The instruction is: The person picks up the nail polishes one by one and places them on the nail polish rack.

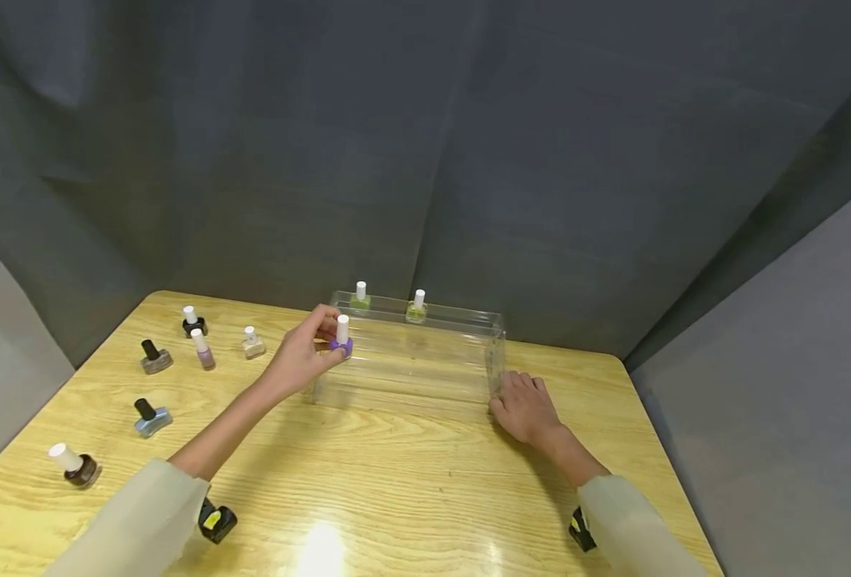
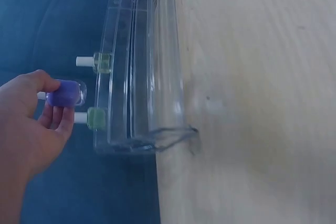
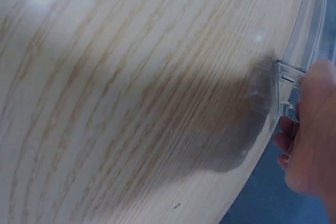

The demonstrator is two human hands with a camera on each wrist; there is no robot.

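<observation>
My left hand (image 1: 298,357) pinches a purple nail polish bottle (image 2: 65,94) with a white cap between thumb and fingers. It holds the bottle upright over the left part of a clear stepped display rack (image 1: 411,370). Two green nail polish bottles with white caps stand on the rack's top step, one (image 1: 360,301) near the left end and one (image 1: 416,311) nearer the middle. At the rack's right end, my right hand (image 1: 526,407) grips the side panel, its fingers curled behind the edge in the right wrist view.
Left of the rack, several nail polish bottles are spread on the wooden table (image 1: 397,489): a cream one (image 1: 254,347), a lilac one (image 1: 206,357), a black one (image 1: 195,326), a grey one (image 1: 156,363), a light blue one (image 1: 154,422) and a dark brown one (image 1: 82,472). A dark curtain (image 1: 425,160) hangs behind.
</observation>
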